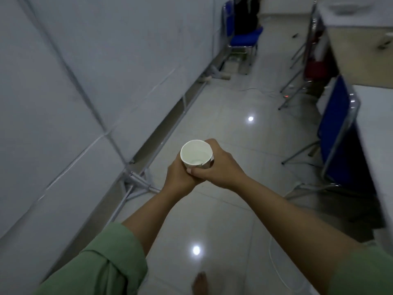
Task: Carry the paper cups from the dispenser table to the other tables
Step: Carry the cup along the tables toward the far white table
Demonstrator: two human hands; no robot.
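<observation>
A white paper cup [196, 153] is held upright in front of me, above the tiled floor, with its open mouth facing up. My left hand [178, 177] wraps its lower side from the left. My right hand [221, 167] grips it from the right, fingers curled around the far wall and thumb near the base. The two hands touch each other under the cup. A little liquid seems to lie at the cup's bottom. No dispenser is in view.
A grey partition wall [63, 103] on metal feet runs along the left. Blue chairs [338, 124] [244, 37] and grey tables [374, 133] [350, 15] line the right and far end. A white cable [276, 271] lies on the floor. My bare foot [201, 283] shows below.
</observation>
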